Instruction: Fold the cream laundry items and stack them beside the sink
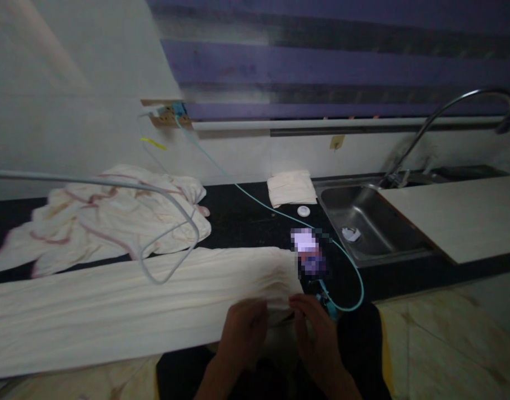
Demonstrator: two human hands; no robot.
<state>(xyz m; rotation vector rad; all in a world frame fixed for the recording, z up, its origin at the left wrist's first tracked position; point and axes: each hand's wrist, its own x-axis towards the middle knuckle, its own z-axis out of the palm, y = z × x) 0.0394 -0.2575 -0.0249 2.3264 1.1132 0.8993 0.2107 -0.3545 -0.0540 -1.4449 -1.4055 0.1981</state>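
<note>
A long cream cloth (125, 300) lies folded lengthwise along the front of the dark counter (242, 216). My left hand (243, 332) and my right hand (315, 333) both pinch its right end at the counter's front edge, fingers closed on the fabric. A blurred small device (308, 253) on a teal cable (255, 201) lies just beyond my right hand.
A crumpled cream cloth with pink edging (109, 214) sits at the back left. A small folded cloth (291, 188) and a white round disc (304, 210) lie near the steel sink (365, 225) with its curved tap (450, 111). A grey cable (171, 244) loops over the cloths.
</note>
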